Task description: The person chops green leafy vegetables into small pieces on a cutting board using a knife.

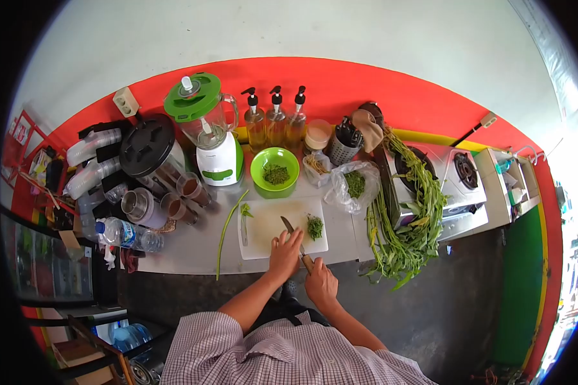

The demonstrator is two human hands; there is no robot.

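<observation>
Right hand [322,281] grips one knife [307,262]; left hand [285,254] at blade [288,224]; three bottles [276,124].

What we see only in part
We lose some of the knife's blade [288,224] behind the left hand [285,254]; leafy stems [424,208] screen part of the gas stove [464,199]; the lower edge crops our checked shirt [289,359].

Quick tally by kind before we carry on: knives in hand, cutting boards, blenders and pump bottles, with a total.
Knife in the right hand: 1
Cutting board: 1
Blender: 1
Pump bottles: 3
Total: 6
</observation>
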